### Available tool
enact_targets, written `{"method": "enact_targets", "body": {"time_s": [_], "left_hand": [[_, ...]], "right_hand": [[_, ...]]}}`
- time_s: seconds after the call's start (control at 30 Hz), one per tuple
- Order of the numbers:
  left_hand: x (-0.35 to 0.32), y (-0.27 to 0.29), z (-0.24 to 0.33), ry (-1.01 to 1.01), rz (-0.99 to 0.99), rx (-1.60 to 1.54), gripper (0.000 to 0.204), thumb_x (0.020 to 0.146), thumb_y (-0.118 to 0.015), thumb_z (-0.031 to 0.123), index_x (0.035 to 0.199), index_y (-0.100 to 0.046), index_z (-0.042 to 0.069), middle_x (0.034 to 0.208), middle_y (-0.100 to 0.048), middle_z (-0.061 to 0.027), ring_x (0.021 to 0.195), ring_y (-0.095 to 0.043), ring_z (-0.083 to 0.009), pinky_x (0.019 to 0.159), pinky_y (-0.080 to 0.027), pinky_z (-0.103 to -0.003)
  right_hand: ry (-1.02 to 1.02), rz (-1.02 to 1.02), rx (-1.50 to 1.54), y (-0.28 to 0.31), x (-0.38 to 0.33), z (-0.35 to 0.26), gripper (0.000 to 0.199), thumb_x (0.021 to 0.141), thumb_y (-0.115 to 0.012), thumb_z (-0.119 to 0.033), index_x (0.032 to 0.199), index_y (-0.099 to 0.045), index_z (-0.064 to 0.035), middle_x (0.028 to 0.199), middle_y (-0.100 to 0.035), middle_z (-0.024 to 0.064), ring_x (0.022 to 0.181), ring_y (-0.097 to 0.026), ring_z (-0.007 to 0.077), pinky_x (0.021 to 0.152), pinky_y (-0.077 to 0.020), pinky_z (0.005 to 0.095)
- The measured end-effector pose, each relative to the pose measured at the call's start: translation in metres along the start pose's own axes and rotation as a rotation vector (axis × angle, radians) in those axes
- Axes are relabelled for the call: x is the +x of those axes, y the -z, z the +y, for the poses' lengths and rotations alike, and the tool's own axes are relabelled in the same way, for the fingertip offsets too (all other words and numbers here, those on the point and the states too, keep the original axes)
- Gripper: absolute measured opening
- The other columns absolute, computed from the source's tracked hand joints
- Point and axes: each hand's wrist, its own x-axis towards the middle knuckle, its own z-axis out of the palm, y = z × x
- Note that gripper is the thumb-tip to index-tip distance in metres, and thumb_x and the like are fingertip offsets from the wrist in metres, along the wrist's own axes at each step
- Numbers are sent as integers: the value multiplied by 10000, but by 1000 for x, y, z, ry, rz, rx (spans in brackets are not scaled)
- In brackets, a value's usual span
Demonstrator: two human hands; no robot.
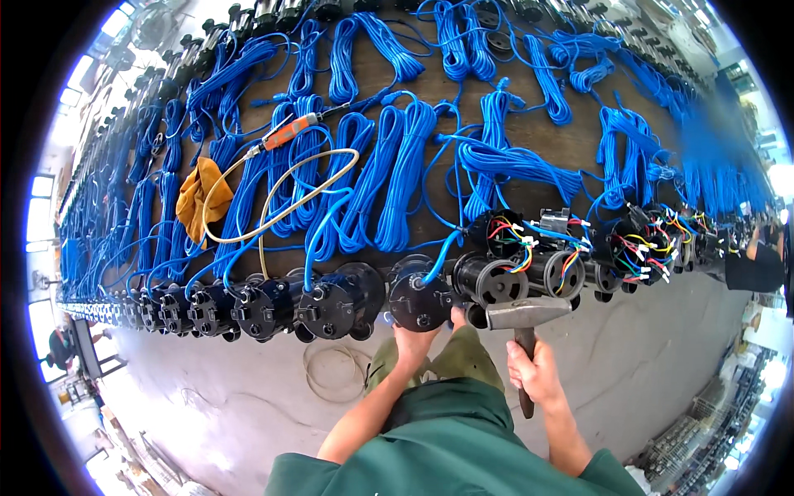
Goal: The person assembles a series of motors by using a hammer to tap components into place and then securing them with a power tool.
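Right hand [536, 376] clasps the hammer [529, 313], handle [527, 404] toward the body [451, 446]; the black cylinder [420, 302] lies leftward, nearer the left hand [415, 342] touching its lower edge, fingers hidden.

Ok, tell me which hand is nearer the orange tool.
Left. In the picture, the left hand, at a black cylinder, is below and to the right of the orange tool; the right hand, gripping a hammer, is farther right.

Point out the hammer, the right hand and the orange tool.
Hammer [528, 313]: head view, on its metal head.
Right hand [542, 376]: head view, middle of the hand.
Orange tool [291, 131]: head view, its orange body.
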Motion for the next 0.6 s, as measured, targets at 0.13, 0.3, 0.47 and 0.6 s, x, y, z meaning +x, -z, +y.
{"method": "enact_targets", "body": {"time_s": [0.13, 0.3, 0.47, 0.6], "left_hand": [[0, -12, 6, -22, 109, -16, 704, 688, -917, 207, 1326, -656, 64, 1191, -753, -133, 1093, -722, -295, 946, -556, -442], [-6, -19, 9, -64, 151, 17, 612, 752, -840, 86, 1311, -609, -4, 1203, -692, -113, 1065, -668, -228, 950, -543, -370], [-5, -21, 9, -51, 137, 15, 598, 749, -840, 85, 1298, -622, -4, 1200, -693, -108, 1061, -667, -226, 935, -544, -368], [-8, -18, 7, -33, 121, 2, 556, 757, -860, 78, 1267, -651, 3, 1152, -709, -94, 1019, -675, -201, 919, -546, -363]], "right_hand": [[-47, -8, -17, 0, 1, 22, 270, 1068, -665, -235, 953, -468, -89, 692, -488, -32, 543, -452, 56, 475, -390, 252], [-47, -7, -13, -1, -1, 32, 236, 1058, -681, -239, 1016, -529, -63, 700, -501, -39, 544, -461, 48, 466, -386, 243], [-24, 10, -63, 2, 0, 33, 234, 1057, -681, -239, 1002, -550, -53, 697, -502, -42, 540, -461, 53, 467, -390, 249], [-1, 3, -135, 7, 3, 34, 236, 1056, -682, -239, 999, -553, -49, 698, -505, -41, 532, -463, 52, 467, -386, 247]]}}
